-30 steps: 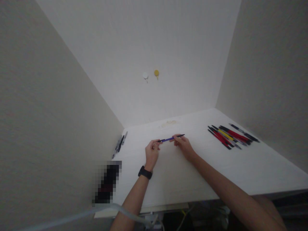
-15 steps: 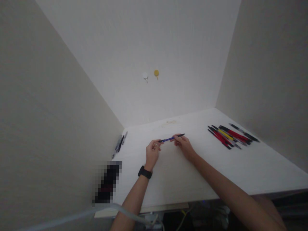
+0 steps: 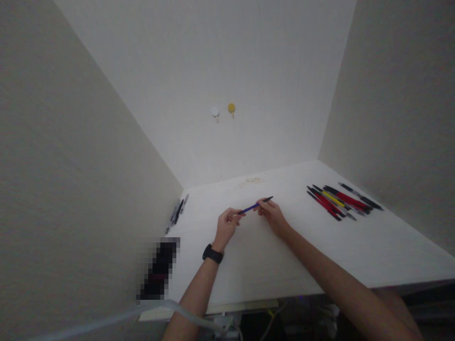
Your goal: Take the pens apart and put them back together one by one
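Note:
A blue pen [image 3: 250,208] with black ends is held above the middle of the white table [image 3: 270,260]. My left hand [image 3: 227,222], with a black watch [image 3: 213,254] on its wrist, pinches the pen's left end. Toward the other end, my right hand [image 3: 270,214] grips it between thumb and fingers, and a black tip sticks out past them. To the right lies a row of red, black, grey and yellow pens [image 3: 339,201], side by side on the tabletop.
Several clear and black pens [image 3: 177,213] lie along the left wall. A dark, pixelated object [image 3: 159,270] is at the left front. A pale cable [image 3: 188,312] crosses the front edge. White and yellow hooks [image 3: 231,108] are on the back wall, and panels enclose both sides.
The pen's left end has dipped slightly with my left hand, so the pen slants a little more. My right hand has stayed nearly still.

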Available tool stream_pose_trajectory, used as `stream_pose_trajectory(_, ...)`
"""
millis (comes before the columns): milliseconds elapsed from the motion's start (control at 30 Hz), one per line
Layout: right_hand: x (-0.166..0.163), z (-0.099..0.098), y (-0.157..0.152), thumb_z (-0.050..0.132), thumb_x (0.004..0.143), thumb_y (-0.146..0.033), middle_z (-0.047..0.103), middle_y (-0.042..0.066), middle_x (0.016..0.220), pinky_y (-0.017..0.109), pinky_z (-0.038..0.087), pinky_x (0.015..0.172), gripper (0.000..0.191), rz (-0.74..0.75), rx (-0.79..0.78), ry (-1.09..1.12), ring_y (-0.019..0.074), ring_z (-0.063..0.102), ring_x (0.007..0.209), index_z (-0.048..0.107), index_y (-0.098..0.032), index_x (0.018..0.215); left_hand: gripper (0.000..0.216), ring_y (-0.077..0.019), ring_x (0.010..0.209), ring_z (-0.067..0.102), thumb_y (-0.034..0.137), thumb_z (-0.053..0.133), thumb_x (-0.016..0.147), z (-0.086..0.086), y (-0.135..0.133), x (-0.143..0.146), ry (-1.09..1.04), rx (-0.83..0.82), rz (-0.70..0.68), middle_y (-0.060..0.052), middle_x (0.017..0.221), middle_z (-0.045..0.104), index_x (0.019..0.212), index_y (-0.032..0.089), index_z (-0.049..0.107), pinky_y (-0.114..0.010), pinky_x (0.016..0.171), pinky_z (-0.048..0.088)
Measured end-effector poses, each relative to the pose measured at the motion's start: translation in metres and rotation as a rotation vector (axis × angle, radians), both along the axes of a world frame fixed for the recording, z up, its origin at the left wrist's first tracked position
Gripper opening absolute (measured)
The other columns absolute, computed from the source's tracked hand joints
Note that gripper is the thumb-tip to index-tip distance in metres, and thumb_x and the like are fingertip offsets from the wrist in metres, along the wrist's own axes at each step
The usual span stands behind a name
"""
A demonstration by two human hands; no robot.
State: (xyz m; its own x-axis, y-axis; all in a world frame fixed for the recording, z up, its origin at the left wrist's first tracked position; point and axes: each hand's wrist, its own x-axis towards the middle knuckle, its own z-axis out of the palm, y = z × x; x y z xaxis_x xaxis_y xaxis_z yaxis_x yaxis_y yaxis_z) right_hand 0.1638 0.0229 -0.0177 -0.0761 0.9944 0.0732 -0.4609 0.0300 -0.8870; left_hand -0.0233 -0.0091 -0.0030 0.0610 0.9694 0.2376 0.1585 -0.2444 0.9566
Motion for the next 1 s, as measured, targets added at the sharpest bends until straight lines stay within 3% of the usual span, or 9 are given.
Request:
stream_pose_trajectory(133,0.001,0.0,0.0,0.07,0.071,-0.05,0.061,0.001,0.061,0.027,0.037,0.058,0.034,-0.001,0.029,-0.069,0.0129,0.05,0.058,0.06,-0.018,0.076,0.017,-0.009,0.055,0.054,0.022,0.068,0.069,0.0,-0.002,0.001,0.101,-0.068,-0.129,-0.004,0.075,0.07,0.083,0.014,0.062,-0.021,0.053,0.041)
stream_pose_trajectory(300,0.0,0.003,-0.003,0.069,0.07,-0.054,0.058,0.0,0.059,0.027,0.036,0.057,0.038,0.045,0.079,-0.177,0.013,0.049,0.056,0.059,-0.018,0.074,0.017,-0.0063,0.05,0.049,0.018,0.067,0.067,-0.002,-0.003,0.003,0.148,-0.065,-0.128,0.002,0.07,0.063,0.08,0.016,0.055,-0.02,0.05,0.035)
stream_pose_trajectory(500,0.0,0.01,-0.006,0.063,0.076,-0.054,0.055,-0.002,0.06,0.027,0.036,0.058,0.036,0.01,0.124,-0.192,0.0126,0.046,0.057,0.056,-0.019,0.07,0.029,-0.007,0.054,0.046,0.026,0.075,0.066,-0.006,-0.002,0.002,0.174,-0.078,-0.22,0.004,0.068,0.059,0.086,0.017,0.056,-0.02,0.052,0.034)
stream_pose_trajectory(633,-0.001,0.011,-0.008,0.059,0.079,-0.057,0.062,0.002,0.07,0.027,0.037,0.059,0.038,0.042,0.11,-0.142,0.0131,0.048,0.06,0.054,-0.02,0.076,0.034,-0.0082,0.057,0.048,0.032,0.077,0.066,-0.004,-0.003,0.002,0.226,-0.091,-0.283,0.002,0.072,0.062,0.09,0.017,0.058,-0.021,0.054,0.035)
stream_pose_trajectory(833,-0.002,0.01,-0.009,0.058,0.082,-0.057,0.063,0.002,0.071,0.027,0.037,0.058,0.038,0.057,0.121,-0.173,0.0124,0.047,0.059,0.057,-0.019,0.077,0.021,-0.0098,0.057,0.048,0.032,0.07,0.072,-0.002,-0.003,0.003,0.349,-0.056,-0.259,0.002,0.065,0.06,0.084,0.016,0.064,-0.022,0.055,0.035)
stream_pose_trajectory(1000,-0.002,0.015,-0.011,0.062,0.077,-0.06,0.062,0.002,0.07,0.028,0.039,0.059,0.041,0.132,0.179,-0.28,0.0132,0.048,0.059,0.059,-0.019,0.074,0.022,-0.0106,0.057,0.051,0.033,0.076,0.065,-0.002,-0.004,0.003,0.48,-0.02,-0.229,0.002,0.064,0.062,0.078,0.017,0.067,-0.023,0.056,0.037)
